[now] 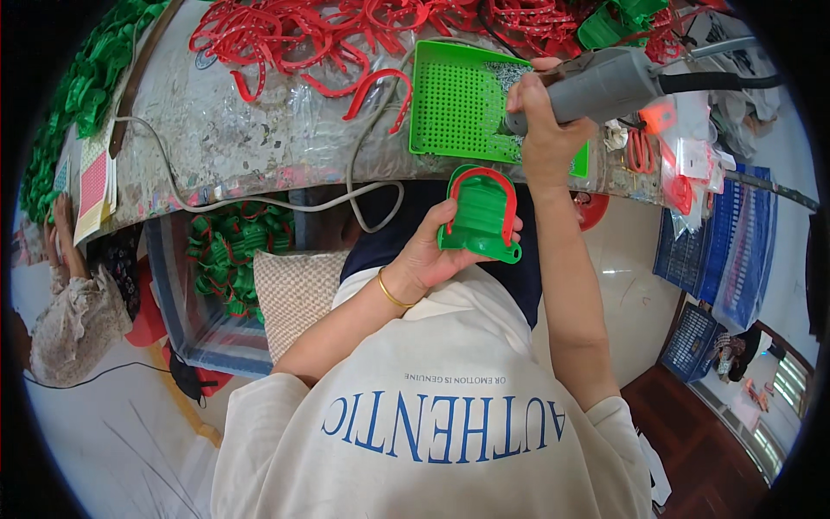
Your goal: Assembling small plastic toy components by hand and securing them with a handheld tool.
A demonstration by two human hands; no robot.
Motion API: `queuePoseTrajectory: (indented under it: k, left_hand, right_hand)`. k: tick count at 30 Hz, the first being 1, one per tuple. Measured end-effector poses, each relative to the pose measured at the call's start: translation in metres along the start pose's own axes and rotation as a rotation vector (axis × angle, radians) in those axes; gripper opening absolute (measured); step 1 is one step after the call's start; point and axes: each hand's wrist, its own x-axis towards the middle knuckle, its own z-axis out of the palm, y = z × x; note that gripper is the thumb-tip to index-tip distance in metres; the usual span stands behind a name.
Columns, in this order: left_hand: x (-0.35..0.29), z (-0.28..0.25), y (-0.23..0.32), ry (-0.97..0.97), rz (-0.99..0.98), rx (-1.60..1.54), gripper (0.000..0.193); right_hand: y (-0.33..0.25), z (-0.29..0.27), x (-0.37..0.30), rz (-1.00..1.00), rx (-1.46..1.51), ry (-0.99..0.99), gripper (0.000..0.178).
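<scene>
My left hand (422, 255) holds a green plastic piece (482, 212) with a red U-shaped strip (508, 208) seated along its rim, in front of my lap just off the table edge. A grey electric screwdriver (605, 85) is gripped in my right hand (551, 143), its nose pointing down over a bright green perforated tray (450, 108). Small silvery screws (510, 76) lie at the tray's far right side. The tool's tip is low in the tray; whether it touches a screw I cannot tell.
Loose red U-shaped strips (303, 39) pile up at the table's back. Green pieces (82, 78) heap at the far left. A grey cord (259, 208) loops over the table edge. Below left, a bin (212, 333) holds red-and-green pieces. Another person's arm (73, 246) shows at left.
</scene>
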Motion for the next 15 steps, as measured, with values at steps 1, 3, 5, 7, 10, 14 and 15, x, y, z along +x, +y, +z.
queuePoseTrajectory:
  k: [1,3,5,7,10,14,15]
  left_hand:
    - [0.0,0.0,0.0,0.01,-0.004,-0.009,0.073]
    - [-0.001,0.0,0.0,0.022,-0.006,-0.019,0.073]
    - [0.0,0.0,0.0,0.018,-0.005,-0.022,0.073]
    - [0.0,-0.003,0.0,0.011,-0.001,-0.03,0.073]
    - [0.0,-0.004,0.001,0.005,0.0,-0.039,0.073]
    - [0.0,-0.005,0.001,-0.001,0.002,-0.045,0.073]
    - [-0.001,-0.005,0.001,0.001,0.002,-0.048,0.073]
  right_hand:
    - [0.002,0.0,-0.001,0.002,-0.002,0.001,0.018]
    - [0.006,0.0,-0.003,0.009,-0.002,0.01,0.018]
    - [0.01,0.0,-0.005,0.014,-0.001,0.008,0.018]
    - [0.012,0.001,-0.006,0.019,0.001,0.006,0.018]
    - [0.015,0.002,-0.007,0.017,-0.001,0.022,0.017]
    - [0.018,0.001,-0.007,0.003,-0.001,0.038,0.015]
    - [0.018,0.002,-0.007,0.006,-0.008,0.042,0.015]
